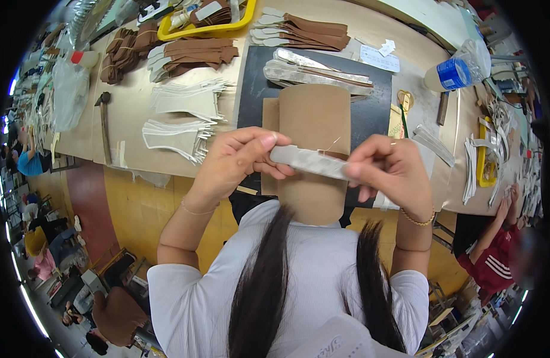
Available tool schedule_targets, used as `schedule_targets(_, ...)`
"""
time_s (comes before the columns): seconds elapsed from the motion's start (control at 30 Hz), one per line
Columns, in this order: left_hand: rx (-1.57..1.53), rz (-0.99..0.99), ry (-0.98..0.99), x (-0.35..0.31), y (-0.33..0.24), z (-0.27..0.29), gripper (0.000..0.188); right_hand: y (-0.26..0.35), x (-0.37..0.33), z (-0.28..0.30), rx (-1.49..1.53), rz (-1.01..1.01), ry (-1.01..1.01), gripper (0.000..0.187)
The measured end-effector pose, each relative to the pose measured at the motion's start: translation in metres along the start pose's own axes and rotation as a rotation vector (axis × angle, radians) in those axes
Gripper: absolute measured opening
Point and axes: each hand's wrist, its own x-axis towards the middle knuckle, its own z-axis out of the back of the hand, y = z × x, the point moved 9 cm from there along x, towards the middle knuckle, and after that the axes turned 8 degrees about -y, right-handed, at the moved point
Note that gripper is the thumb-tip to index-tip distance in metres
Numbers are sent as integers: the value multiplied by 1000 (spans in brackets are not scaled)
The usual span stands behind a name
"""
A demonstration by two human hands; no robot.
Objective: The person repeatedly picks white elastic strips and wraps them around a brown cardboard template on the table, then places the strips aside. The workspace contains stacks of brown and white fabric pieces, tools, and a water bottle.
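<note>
A pale grey-white flat strip [313, 163] is stretched between my two hands, tilted slightly down toward the right. My left hand [242, 156] has its fingers closed around the strip's left end. At the other end, my right hand [389, 170] pinches it between thumb and fingers. A thin loose thread stands up from the strip's upper edge. Just beyond and below the strip is a curved tan board [315, 116], which rests on a dark mat [251, 89]. Several long pale pieces [316, 73] lie on the mat behind the board.
Stacks of white pieces [184, 98] and brown strips [316, 31] lie on the table, with a yellow tray [239, 27] at the back. A hammer [105, 128] lies left. Scissors [405, 100] and a blue-labelled bottle [451, 74] are right, near a red-sleeved person [495, 256].
</note>
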Motion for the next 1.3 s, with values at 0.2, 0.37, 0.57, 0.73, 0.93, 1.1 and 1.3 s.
schedule_targets(0.2, 22, -29, 0, -6, -6, -1, 42, -3, 18, -25, -76, -50, 84, 20)
schedule_targets(0.37, -4, -32, 20, -8, -10, -3, 32, -7, 22, -28, -98, -54, 86, 20)
schedule_targets(0.57, 40, -33, 43, -10, -8, -5, 27, -10, 22, -27, -68, -83, 76, 20)
schedule_targets(0.73, 16, -50, 34, -11, -6, -4, 27, -13, 23, -28, -34, -93, 67, 18)
schedule_targets(0.93, 74, -49, 37, -10, -7, -4, 27, -11, 21, -27, -39, -79, 63, 20)
schedule_targets(1.1, 93, -71, 34, -10, -8, -5, 26, -14, 21, -27, -11, -101, 48, 17)
schedule_targets(1.3, 99, -85, 13, -7, -6, -1, 26, -14, 14, -10, -14, 9, 4, 18)
